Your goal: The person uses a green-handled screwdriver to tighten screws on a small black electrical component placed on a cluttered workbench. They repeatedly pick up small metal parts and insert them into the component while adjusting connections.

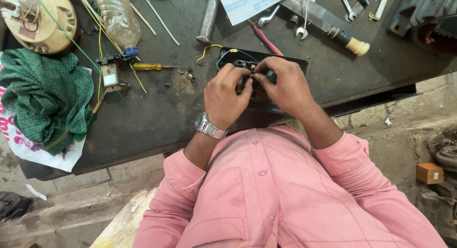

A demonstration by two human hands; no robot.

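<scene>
While both hands, the left (227,93) and right (281,86), pinched a small part (251,76) over the black panel (285,62), steady fingertip pressure seemed wise, screws (189,76) lying left of it.

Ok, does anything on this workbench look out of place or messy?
Yes: small loose screws lie scattered on the dark bench left of both hands, a plastic bottle lies on its side, and a green cloth sits crumpled at the left edge.
</scene>
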